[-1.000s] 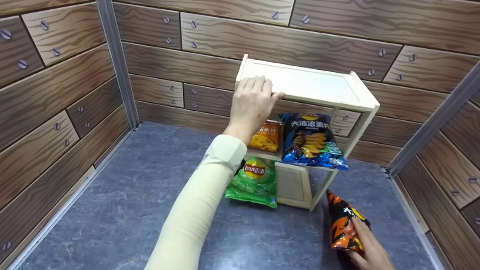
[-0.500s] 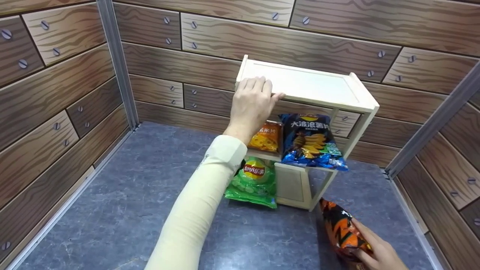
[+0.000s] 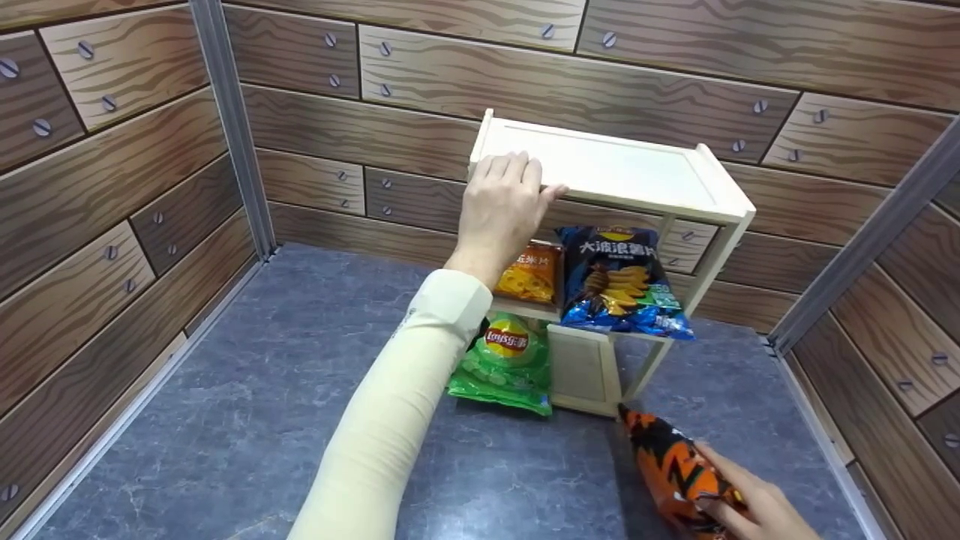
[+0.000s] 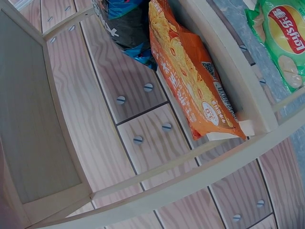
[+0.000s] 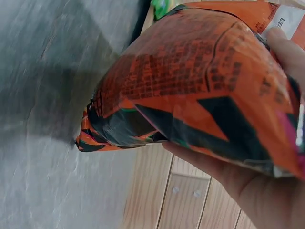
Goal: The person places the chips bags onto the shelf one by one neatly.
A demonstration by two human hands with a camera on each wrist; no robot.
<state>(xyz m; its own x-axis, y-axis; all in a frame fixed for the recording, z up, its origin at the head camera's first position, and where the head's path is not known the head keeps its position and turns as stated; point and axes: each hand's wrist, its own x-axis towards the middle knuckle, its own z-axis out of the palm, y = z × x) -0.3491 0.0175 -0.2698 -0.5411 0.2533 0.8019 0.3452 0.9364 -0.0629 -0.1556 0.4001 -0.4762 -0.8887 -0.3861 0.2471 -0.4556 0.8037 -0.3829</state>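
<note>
My left hand (image 3: 501, 206) rests on the front left of the pale wooden shelf's top panel (image 3: 615, 165), fingers together on the upper face and thumb along the front edge. Down at the lower right, my right hand (image 3: 757, 495) grips an orange and black chip bag (image 3: 675, 465). In the right wrist view the thumb is on one side of this bag (image 5: 176, 71) and the fingers on the other. A dark blue chip bag (image 3: 619, 281) and an orange snack bag (image 3: 531, 274) stand on the middle shelf. A green chip bag (image 3: 510, 360) stands at the lower level, partly behind the left forearm.
Wood-patterned walls (image 3: 420, 75) enclose the grey marbled floor (image 3: 300, 360) at the back and both sides. Metal posts (image 3: 232, 127) stand in the corners. At the shelf's lower right, a post (image 3: 646, 369) rises close to the held bag's tip.
My right hand has turned the orange and black bag, and its upper tip has moved left and down toward the shelf's lower right corner. The left hand has stayed on the shelf.
</note>
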